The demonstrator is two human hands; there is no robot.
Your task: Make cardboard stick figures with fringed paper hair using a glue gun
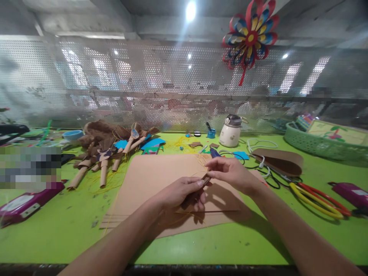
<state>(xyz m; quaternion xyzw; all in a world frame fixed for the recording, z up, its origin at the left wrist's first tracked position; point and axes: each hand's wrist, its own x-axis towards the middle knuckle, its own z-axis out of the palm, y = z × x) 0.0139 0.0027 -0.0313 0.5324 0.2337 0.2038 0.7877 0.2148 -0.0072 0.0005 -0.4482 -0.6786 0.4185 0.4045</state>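
Note:
Over the stacked brown cardboard sheets [155,180], my left hand [184,191] is closed around a small dark brown strip [206,179], thumb on top. My right hand [230,172] pinches the strip's far end between thumb and fingers. The strip is partly hidden by the fingers, so its full shape does not show. Thin yellow strands lie on the sheets around both hands. Just beyond my right hand lies a dark blue tool end [214,152], mostly hidden.
Brown paper figures [104,168] lie at the left, near a purple power strip [31,201]. Pliers-like yellow and red handles [316,201], cables and a green basket [324,143] are at the right. A white flask [229,134] stands at the back.

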